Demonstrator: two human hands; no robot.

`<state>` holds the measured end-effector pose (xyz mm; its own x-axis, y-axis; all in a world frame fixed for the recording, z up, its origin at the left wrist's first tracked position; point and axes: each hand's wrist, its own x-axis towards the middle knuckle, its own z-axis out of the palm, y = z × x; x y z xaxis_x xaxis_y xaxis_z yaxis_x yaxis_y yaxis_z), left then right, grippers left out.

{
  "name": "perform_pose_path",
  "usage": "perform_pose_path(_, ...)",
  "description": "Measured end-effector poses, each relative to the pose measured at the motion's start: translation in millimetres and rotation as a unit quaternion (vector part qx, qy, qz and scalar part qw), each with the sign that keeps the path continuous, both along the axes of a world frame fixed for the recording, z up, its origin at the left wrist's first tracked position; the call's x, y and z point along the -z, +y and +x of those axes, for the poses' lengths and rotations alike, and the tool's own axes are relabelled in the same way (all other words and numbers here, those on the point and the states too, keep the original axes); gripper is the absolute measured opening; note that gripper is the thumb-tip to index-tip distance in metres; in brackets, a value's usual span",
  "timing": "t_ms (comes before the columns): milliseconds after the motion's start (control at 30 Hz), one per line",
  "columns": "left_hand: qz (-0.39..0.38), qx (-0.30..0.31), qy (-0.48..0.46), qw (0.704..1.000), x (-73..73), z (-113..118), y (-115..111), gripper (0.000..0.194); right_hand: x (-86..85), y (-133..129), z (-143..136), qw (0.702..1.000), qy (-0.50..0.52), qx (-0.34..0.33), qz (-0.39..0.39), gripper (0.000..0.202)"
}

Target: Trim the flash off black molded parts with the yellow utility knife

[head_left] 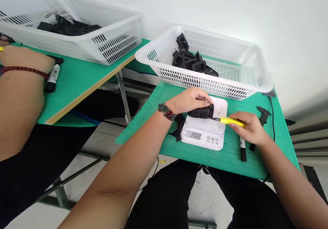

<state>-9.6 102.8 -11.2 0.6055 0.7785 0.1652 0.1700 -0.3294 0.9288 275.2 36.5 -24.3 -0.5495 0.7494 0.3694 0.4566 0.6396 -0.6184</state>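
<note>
My left hand (pixel 191 100) is closed on a black plastic part (pixel 201 112), pressing it over the white digital scale (pixel 202 138). The scale's display reads about 392.2. In my right hand (pixel 247 128) is a yellow-handled cutter knife (pixel 232 121), its thin dark blade reaching the right end of the black part. Whether the blade cuts in or only touches, I cannot tell. Dark crumbs dot the scale's plate. Another black piece (pixel 178 128) lies against the scale's left side, partly under my left wrist.
A white basket (pixel 194 80) holding several black parts stands behind the scale. To the right lie a black caliper (pixel 263 114), a marker (pixel 243 150) and a cable (pixel 273 119). A co-worker's arm (pixel 23 95) and another basket (pixel 123 39) are on the left table.
</note>
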Motion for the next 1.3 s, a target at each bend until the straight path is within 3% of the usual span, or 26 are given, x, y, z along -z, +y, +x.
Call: perform_pose_path(1300, -0.011, 0.005, 0.011, 1.0, -3.4, 1.1, -2.1, 0.016, -3.3, 0.1, 1.6, 0.999, -0.003, -0.022, 0.023, 0.018)
